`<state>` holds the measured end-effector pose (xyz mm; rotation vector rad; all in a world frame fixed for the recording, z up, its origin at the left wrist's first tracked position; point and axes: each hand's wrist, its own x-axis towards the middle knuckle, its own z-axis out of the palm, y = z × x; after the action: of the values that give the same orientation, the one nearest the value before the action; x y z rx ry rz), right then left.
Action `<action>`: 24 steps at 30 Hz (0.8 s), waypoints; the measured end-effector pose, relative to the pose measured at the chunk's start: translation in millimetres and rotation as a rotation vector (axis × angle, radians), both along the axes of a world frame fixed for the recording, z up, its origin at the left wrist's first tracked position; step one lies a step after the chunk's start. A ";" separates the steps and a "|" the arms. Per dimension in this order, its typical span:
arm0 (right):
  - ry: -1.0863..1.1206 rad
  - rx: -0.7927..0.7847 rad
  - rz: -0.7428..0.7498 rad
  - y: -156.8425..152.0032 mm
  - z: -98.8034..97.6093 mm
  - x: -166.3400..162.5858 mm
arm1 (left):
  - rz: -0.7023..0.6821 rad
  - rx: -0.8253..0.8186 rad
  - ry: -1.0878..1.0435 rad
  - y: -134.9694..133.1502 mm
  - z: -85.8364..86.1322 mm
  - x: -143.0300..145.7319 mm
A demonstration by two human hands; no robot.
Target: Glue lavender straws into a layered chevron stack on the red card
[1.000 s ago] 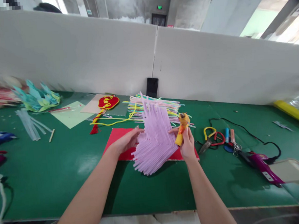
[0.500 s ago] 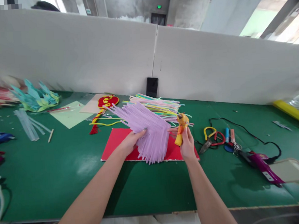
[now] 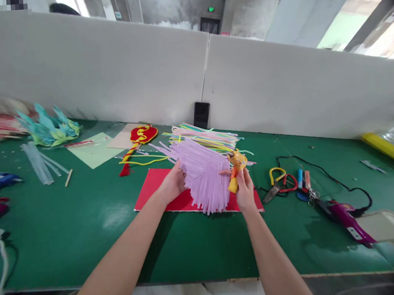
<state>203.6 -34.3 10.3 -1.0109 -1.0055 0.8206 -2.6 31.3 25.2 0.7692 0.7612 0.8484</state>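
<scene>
A fan-shaped panel of bent lilac pipe cleaners [image 3: 200,174] is held up over a red sheet [image 3: 153,191] on the green table [image 3: 88,236]. My left hand [image 3: 172,185] grips the panel's left edge, fingers closed behind it. My right hand [image 3: 244,190] is closed round a small yellow-orange tool with a round head [image 3: 235,167], touching the panel's right edge. The panel hides most of the left fingers.
A pile of coloured pipe cleaners [image 3: 210,140] lies behind the panel. Right of it are yellow and red cutters [image 3: 279,182], markers [image 3: 302,178], a purple glue gun [image 3: 347,220] with a black cord. At the left are glue sticks [image 3: 39,163], teal paper shapes [image 3: 50,128], a red tasselled ornament [image 3: 139,138].
The lilac panel has been turned and lowered between my hands; its long ends now point up-left and its short ends down. My right hand has shifted slightly left with the tool.
</scene>
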 end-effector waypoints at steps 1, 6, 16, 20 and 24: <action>-0.002 0.011 -0.019 0.0 0.1 0.2 | -0.009 0.010 0.009 -0.7 0.3 -0.6; -0.014 0.076 -0.088 0.0 3.1 -0.3 | -0.011 0.088 0.068 -7.1 -3.4 0.9; -0.008 0.051 -0.064 -2.9 4.4 -4.2 | 0.017 0.235 0.242 -2.5 -2.8 3.0; 0.013 0.053 -0.082 -2.3 8.3 -0.5 | -0.020 0.271 0.334 -6.5 22.1 -15.0; -0.019 0.091 -0.018 1.6 25.4 9.2 | -0.367 0.226 0.569 -16.8 66.3 -48.3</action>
<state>212.8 -32.8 35.7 -0.9504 -1.0388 0.7452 -50.9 14.5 91.4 1.3372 0.9906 0.3808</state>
